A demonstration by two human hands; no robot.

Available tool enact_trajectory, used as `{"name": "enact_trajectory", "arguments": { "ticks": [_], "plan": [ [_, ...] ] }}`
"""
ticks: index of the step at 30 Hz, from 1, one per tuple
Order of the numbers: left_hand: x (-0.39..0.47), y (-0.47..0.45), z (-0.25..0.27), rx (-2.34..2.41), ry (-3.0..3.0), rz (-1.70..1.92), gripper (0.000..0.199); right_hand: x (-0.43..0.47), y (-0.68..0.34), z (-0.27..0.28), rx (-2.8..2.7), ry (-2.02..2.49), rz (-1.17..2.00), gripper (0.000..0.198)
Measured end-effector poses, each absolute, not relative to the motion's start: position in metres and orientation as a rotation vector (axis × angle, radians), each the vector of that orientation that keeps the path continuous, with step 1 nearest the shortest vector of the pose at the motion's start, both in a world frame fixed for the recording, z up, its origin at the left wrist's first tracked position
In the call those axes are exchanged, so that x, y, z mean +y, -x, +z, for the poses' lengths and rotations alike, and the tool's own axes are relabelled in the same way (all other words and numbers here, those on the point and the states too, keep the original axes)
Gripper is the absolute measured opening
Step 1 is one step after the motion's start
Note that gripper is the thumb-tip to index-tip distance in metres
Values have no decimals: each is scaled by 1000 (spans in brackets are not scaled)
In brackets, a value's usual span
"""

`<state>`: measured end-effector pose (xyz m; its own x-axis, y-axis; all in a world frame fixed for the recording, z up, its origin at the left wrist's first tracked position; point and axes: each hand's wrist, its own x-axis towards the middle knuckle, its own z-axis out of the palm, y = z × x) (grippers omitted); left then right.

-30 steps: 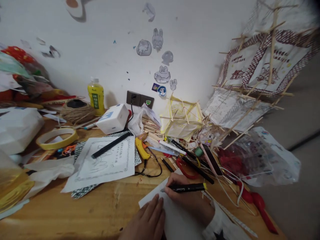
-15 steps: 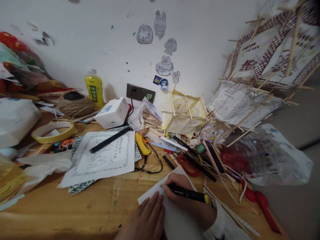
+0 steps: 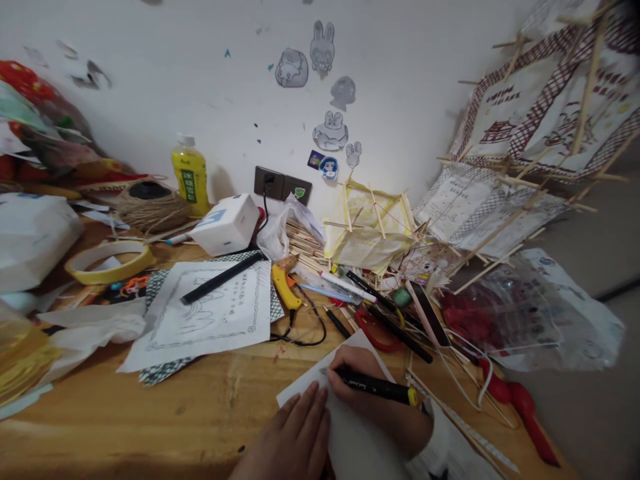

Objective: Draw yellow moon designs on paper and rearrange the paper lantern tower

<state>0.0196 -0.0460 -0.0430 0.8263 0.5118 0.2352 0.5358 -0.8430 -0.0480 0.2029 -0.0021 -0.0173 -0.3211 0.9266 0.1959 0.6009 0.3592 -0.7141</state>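
My right hand is closed round a black marker with a yellow end, its tip down at the upper part of a white sheet of paper. Flat on the left edge of that sheet lies my left hand, fingers stretched out and holding nothing. Any mark under the marker tip is too small to make out. Left of the hands, a sheet with a line drawing and writing rests on a green patterned piece, with a black stick across it.
Behind the hands lie a yellow glue gun with its cable, several pens and a pink phone-like object. Stick-and-paper frames stand at the back right. Yellow tape, twine and a yellow bottle are at left.
The whole view has shifted very slightly. Both hands, the marker and the sheet look practically unmoved.
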Motion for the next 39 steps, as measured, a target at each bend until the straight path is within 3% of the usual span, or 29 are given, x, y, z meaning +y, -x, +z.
{"name": "enact_trajectory", "arguments": {
  "ticks": [10, 39],
  "plan": [
    [-50, -23, -61, -963, 2795, -482, 47, -3, -202, -12, -2020, 1347, 798, 11],
    [-51, -25, -49, -1023, 2912, -367, 42, 3, -205, -14, -1907, 1270, 966, 9]
  ]
}}
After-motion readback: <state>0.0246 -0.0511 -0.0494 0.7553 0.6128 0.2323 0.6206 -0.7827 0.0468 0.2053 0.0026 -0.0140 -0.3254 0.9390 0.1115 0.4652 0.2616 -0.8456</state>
